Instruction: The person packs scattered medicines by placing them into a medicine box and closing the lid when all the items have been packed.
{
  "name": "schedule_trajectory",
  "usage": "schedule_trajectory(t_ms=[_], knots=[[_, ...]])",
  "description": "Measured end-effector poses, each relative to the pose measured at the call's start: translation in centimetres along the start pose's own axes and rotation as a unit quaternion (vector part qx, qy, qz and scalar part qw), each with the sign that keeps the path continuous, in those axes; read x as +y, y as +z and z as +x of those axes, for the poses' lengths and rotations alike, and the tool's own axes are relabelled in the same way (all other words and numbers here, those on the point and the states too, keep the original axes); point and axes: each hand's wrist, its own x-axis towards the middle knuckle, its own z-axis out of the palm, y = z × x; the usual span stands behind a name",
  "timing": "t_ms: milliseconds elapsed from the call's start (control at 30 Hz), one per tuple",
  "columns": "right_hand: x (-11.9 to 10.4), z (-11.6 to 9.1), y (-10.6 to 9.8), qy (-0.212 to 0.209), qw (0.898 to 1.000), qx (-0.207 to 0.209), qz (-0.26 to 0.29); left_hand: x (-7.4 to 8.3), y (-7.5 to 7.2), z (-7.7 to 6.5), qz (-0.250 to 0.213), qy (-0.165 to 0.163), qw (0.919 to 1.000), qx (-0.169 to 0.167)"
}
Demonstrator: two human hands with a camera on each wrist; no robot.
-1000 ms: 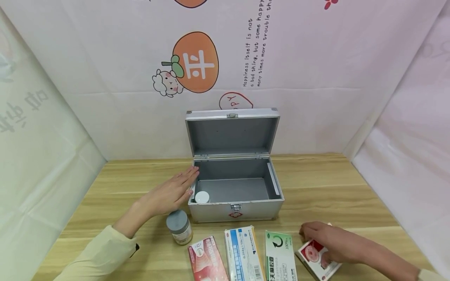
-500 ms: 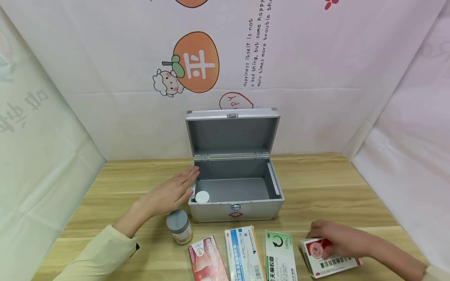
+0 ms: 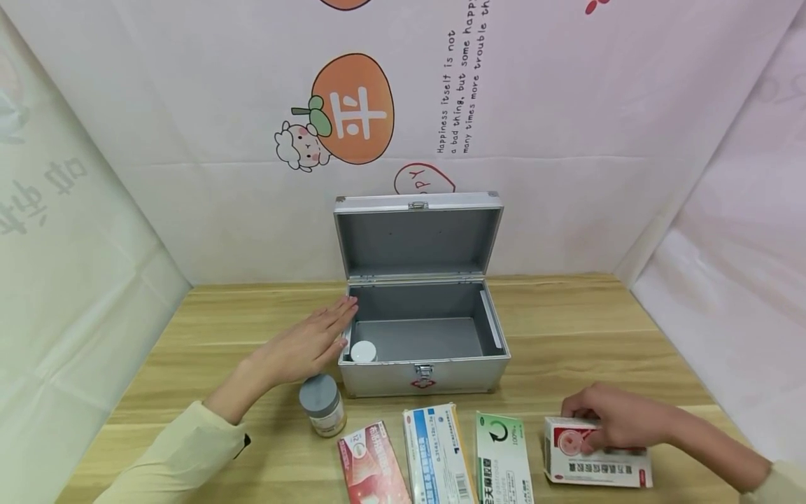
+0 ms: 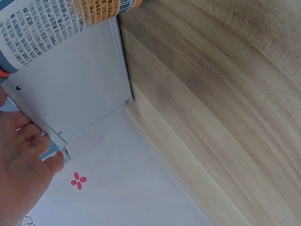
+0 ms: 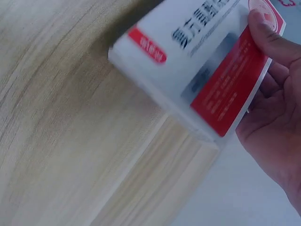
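As the right hand [image 3: 620, 420] is pinching the rightmost carton [image 3: 588, 472], seemingly for pickup, the straight-fingered left hand [image 3: 301, 350] is touching the case [image 3: 384, 381]; steady lifting is likely needed next.

White printed cloth [image 3: 541, 91] behind wood-grain table [image 3: 567, 322]

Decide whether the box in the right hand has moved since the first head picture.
Yes: the held box has turned and shifted rightward, away from the green box.

Bright head view, dimmer right wrist view, carton [image 5: 188, 70] slightly blurred there
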Motion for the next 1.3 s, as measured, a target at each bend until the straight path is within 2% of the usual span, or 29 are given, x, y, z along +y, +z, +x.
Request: schedule_trajectory(t_ms=[133, 300, 700, 1300], knots=[[0.0, 0.0, -0.4, 0.009, 0.998, -0.013, 0.063, -0.1, 0.0, 0.0, -0.002, 0.001, 1.0, -0.001], [0.2, 0.0, -0.8, 0.01, 0.989, -0.03, 0.141, -0.1, 0.0, 0.0, -0.002, 0.002, 1.0, 0.002], [0.0, -0.2, -0.8, 0.017, 0.977, -0.015, 0.212, 0.2, -0.1, -0.1, -0.003, 0.003, 1.0, 0.008], [-2.0, 1.0, -1.1, 0.021, 0.976, 0.007, 0.214, 0.1, -0.1, -0.2, -0.008, -0.001, 1.0, 0.003]])
